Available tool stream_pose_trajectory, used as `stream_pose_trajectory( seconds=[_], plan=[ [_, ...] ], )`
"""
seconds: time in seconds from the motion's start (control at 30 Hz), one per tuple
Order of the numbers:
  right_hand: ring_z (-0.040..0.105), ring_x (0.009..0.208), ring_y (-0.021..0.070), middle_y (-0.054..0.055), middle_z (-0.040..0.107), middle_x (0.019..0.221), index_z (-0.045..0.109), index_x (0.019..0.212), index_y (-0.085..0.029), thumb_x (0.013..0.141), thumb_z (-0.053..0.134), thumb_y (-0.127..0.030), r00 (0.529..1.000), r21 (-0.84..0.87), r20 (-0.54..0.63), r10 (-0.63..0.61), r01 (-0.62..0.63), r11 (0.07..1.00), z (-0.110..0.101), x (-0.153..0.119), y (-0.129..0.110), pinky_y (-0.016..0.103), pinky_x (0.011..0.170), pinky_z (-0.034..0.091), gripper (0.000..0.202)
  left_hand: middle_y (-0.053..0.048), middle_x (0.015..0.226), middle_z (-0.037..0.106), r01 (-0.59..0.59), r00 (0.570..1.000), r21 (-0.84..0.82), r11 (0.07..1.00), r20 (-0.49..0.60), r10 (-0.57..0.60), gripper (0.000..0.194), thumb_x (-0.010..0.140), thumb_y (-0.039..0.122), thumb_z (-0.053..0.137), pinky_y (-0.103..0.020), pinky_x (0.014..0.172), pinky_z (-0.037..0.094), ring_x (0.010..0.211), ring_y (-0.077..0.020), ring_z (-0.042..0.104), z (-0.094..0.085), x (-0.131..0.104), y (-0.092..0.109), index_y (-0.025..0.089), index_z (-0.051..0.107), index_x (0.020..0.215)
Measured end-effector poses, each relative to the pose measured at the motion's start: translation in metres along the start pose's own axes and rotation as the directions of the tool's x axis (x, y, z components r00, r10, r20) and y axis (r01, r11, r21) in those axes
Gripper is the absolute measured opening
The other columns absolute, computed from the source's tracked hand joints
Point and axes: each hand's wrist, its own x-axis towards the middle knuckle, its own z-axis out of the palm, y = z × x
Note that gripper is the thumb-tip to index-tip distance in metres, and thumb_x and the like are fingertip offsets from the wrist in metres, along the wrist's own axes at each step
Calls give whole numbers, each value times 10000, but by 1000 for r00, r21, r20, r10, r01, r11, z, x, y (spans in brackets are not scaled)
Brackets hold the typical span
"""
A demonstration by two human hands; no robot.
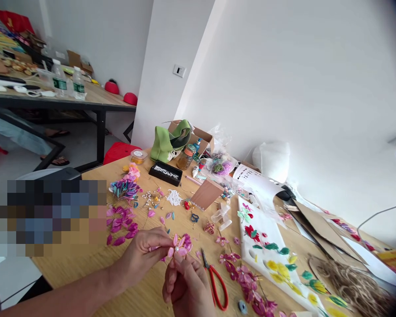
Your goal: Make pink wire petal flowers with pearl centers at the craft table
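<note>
A pink petalled flower (pixel 177 250) with a pale centre is between my two hands above the wooden table. My left hand (pixel 145 253) pinches it from the left, thumb and finger together at a petal. From below, my right hand (pixel 188 281) holds it between thumb and fingertips, with the other fingers curled in. The flower's stem, if it has one, is hidden. Behind it is a darker magenta flower (pixel 186 242). Red-handled scissors (pixel 218 286) lie just right of my right hand. Loose magenta petals (pixel 122 220) are spread left of my hands.
Finished magenta flowers (pixel 246 279) run along the right, beside a white sheet (pixel 260 237) bearing red and yellow ones. Further back are a black tray (pixel 166 172), a brown board (pixel 207 193), a jar (pixel 185 158) and a green bag (pixel 161 145). Brown twine (pixel 353 281) lies far right.
</note>
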Motion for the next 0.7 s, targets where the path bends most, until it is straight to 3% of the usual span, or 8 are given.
stream_pose_trajectory(
  seconds=[0.4, 0.6, 0.7],
  plan=[
    [355, 317, 38, -60, 491, 416, 620, 645, -154, 678, 788, -423, 998, -80, -41, -39, 36, 996, -5, 3, 5, 154, 318, 352, 319, -61, 782, 726, -41, 997, 59, 997, 60, 38, 201, 882, 319, 595, -277, 697, 487, 727, -174, 622, -1, 0, 0, 276, 763, 985],
    [364, 330, 45, -52, 502, 430, 612, 645, -148, 698, 773, -397, 999, -81, -24, -23, 21, 996, -7, 4, 4, 160, 335, 337, 301, -73, 758, 716, -1, 998, 107, 994, 66, -7, 215, 885, 326, 586, -275, 687, 473, 724, -184, 623, -1, 0, 4, 237, 778, 924],
    [403, 348, 64, -26, 529, 457, 632, 658, -134, 753, 698, -490, 1000, -145, -20, 15, -18, 989, -12, 4, -3, 179, 359, 342, 375, -67, 730, 715, 62, 994, 94, 994, 87, -70, 213, 869, 320, 608, -269, 707, 464, 714, -177, 623, -3, 3, 5, 212, 787, 829]
  ],
)
